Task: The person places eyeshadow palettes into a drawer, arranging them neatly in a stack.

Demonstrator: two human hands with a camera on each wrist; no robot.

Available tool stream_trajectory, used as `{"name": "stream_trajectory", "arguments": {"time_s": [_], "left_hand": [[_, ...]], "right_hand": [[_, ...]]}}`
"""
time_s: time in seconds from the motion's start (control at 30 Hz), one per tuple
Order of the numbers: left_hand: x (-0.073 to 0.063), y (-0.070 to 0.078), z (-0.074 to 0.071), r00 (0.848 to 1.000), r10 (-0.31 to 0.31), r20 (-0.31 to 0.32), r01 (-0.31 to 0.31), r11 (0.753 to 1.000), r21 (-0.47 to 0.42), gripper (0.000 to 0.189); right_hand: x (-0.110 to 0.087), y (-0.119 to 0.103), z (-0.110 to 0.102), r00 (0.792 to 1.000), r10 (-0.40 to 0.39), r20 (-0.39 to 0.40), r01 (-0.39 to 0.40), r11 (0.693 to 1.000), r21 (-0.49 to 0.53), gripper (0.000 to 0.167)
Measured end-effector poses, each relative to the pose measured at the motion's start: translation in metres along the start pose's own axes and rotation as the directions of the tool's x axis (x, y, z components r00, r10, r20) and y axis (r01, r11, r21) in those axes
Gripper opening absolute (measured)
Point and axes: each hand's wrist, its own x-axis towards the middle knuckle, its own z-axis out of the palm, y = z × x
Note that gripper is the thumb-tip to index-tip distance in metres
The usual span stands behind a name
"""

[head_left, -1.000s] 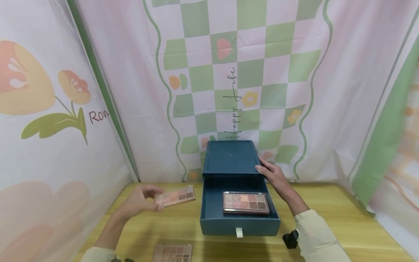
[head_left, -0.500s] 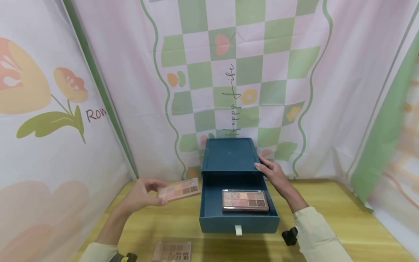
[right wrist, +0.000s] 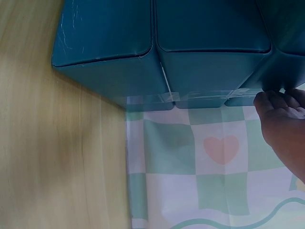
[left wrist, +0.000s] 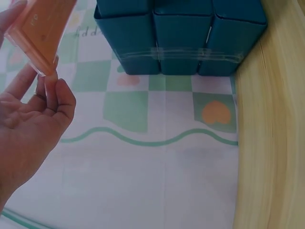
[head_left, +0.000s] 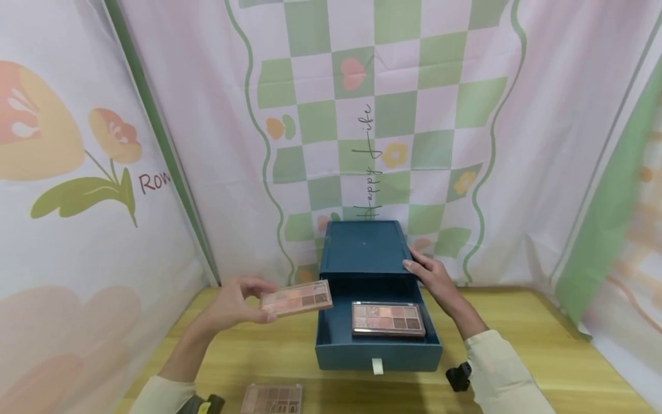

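while left hand (head_left: 235, 305) pinches a palette (head_left: 297, 298) | right hand (head_left: 436, 282) touches blue box (head_left: 364, 247)

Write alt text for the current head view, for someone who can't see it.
A person's left hand holds a makeup palette by the left edge of an open blue drawer, where a second palette lies. The right hand rests against the right side of the box; a third palette lies on the wooden table.

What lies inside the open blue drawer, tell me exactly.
One eyeshadow palette shows in the drawer, towards its right side. Anything beneath it, or in the drawer's covered back, cannot be seen.
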Motion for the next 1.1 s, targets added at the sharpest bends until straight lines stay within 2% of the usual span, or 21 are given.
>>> {"name": "stream_trajectory", "arguments": {"time_s": [0.23,0.57,0.77,1.1], "left_hand": [[0.012,0.010,0.010,0.999,0.041,0.036,-0.041,0.999,0.019,0.047],[0.033,0.029,0.034,0.997,-0.011,0.072,0.006,0.998,0.064,0.048],[0.046,0.037,0.045,0.994,-0.014,0.111,0.005,0.996,0.084,0.049],[0.066,0.049,0.060,0.989,0.038,0.143,-0.053,0.993,0.105,0.046]], "right_hand": [[0.000,0.000,0.000,1.000,0.002,0.000,-0.002,1.000,-0.009,0.071],[-0.001,-0.001,0.000,1.000,-0.004,0.007,0.004,1.000,-0.007,0.070],[-0.002,0.002,0.002,1.000,0.009,-0.001,-0.009,1.000,-0.014,0.070],[-0.001,0.000,0.002,1.000,0.008,-0.012,-0.008,1.000,-0.016,0.071]]}}
